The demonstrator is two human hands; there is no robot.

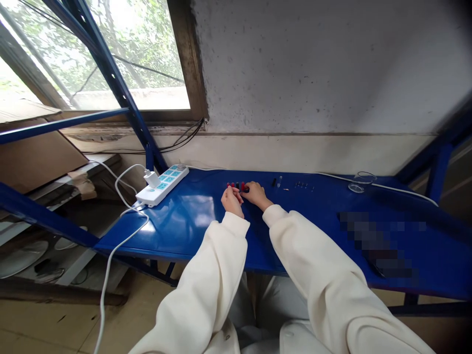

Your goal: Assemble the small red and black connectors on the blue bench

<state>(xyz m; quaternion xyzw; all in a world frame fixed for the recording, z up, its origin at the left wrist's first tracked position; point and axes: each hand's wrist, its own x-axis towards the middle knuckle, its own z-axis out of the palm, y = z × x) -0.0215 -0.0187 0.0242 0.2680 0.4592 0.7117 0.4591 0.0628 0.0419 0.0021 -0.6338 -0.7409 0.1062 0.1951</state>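
Observation:
Several small red and black cylinders [238, 186] stand in a short row near the back of the blue table. My left hand [232, 201] is just in front of this row, its fingers bent together in a pinch; whatever they hold is too small to make out. At the right end of the row, my right hand [258, 194] has its fingertips closed around a small dark piece [246, 189], partly covered by the fingers. The two hands almost meet at the fingertips.
Right of my hands lie a small black cylinder [274, 182], a clear tube [279, 181] and several tiny clear pieces [300, 185]. A white power strip [162, 187] sits at left, its cord hanging over the table edge. A clear round container [356, 187] stands farther right, near a blurred dark object [376, 243].

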